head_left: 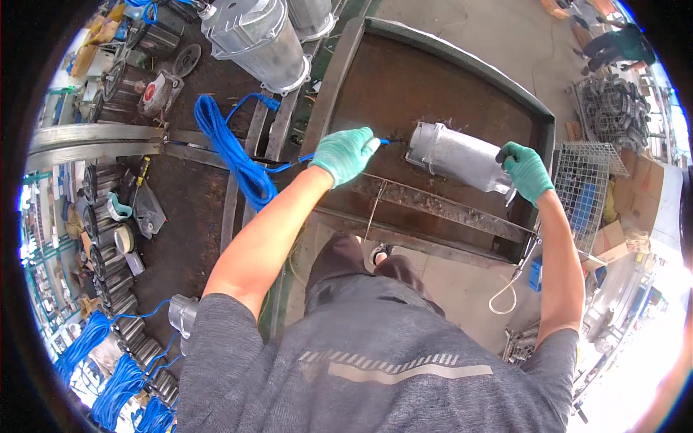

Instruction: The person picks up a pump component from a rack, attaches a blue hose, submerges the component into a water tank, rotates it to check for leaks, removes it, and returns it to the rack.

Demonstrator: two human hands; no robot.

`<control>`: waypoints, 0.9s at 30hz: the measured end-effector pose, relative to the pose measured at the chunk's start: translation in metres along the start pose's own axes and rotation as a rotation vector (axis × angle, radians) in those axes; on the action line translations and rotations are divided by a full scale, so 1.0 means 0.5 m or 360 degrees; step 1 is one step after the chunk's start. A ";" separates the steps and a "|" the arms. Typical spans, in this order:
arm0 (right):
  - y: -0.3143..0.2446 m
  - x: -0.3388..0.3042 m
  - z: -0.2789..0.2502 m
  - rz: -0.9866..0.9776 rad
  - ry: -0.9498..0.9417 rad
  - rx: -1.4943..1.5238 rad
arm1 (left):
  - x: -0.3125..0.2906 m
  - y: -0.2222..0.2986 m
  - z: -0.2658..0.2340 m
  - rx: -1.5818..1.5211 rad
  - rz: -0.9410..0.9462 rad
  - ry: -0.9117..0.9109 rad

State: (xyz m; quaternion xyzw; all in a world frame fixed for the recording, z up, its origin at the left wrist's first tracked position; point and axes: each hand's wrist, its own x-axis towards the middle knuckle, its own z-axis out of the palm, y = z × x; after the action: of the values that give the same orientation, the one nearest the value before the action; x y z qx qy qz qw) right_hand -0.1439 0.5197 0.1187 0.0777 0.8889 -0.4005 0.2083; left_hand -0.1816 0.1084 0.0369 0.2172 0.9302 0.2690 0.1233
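Head view: two hands in thin green gloves, at work over a rust-brown metal tray (pixel 404 79). Lying on its side inside the tray, right of the middle, a silver cylindrical housing (pixel 462 154). Above the tray's left part, the left hand (pixel 343 155), closed narrow around a blue cable (pixel 242 166), with a short end poking out past the fingertips toward the housing; cannot tell whether touching. Near the tray's right wall, the right hand (pixel 528 169), fingers bent at the housing's right end; cannot tell from this angle whether clasped or merely resting. Looped beside the tray's left edge, the bulk of the cable, blue plug (pixel 271 102) included. Beyond the tray's upper-left corner, a larger silver housing (pixel 254 50); past the right wall, a wire basket (pixel 581 184). Step in hand, judging by the pose: guiding the cable end at the housing's left end, housing steadied opposite. Next, probably calling for a firm pinch close behind the tip, straight alignment, and slack kept clear of the tray's rim.
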 end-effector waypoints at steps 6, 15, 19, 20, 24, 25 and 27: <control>0.057 0.060 0.065 0.0086 0.0033 -0.0125 | 0.018 0.007 0.052 0.0177 -0.0118 0.0157; 0.142 0.092 0.101 -0.0298 0.0024 -0.0397 | 0.029 0.015 0.077 0.0324 -0.0329 0.0254; 0.177 0.104 0.102 -0.0347 0.0182 -0.0986 | 0.037 0.025 0.071 0.0369 -0.0352 0.0120; 0.181 0.103 0.103 -0.0345 0.0240 -0.1114 | 0.036 0.025 0.072 0.0374 -0.0361 0.0107; 0.189 0.113 0.118 -0.0413 0.0205 -0.1500 | 0.039 0.031 0.073 0.0429 -0.0397 0.0026; 0.189 0.118 0.129 -0.0324 0.0180 -0.1543 | 0.039 0.033 0.071 0.0443 -0.0403 0.0006; 0.199 0.123 0.145 -0.0300 0.0203 -0.1481 | 0.038 0.030 0.073 0.0456 -0.0403 -0.0032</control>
State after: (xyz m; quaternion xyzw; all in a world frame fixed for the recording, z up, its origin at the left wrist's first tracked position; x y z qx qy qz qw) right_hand -0.1468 0.5302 -0.0184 -0.0805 0.9880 0.0285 0.1288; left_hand -0.1802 0.1452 0.0130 0.1166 0.9776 0.1139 0.1332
